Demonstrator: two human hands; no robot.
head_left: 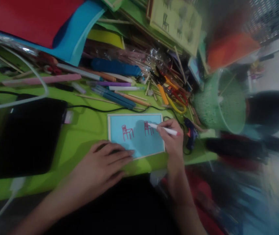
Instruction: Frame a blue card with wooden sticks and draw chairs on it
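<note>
A light-blue card (139,145) with a pale wooden border lies on the green tabletop. Two chairs are drawn on it in red, one left of centre and one to the right. My right hand (172,135) grips a white marker (165,128) with a red end, its tip at the right-hand chair drawing. Flat across the card's lower left corner rests my left hand (108,160), fingers stretched out and holding nothing.
A black tablet (29,137) with cables lies at the left. Behind the card are pens (115,96), orange-handled pliers (164,93), sticks and a yellow card with chair pictures (176,24). A green basket (220,104) and a glue gun (190,133) stand to the right.
</note>
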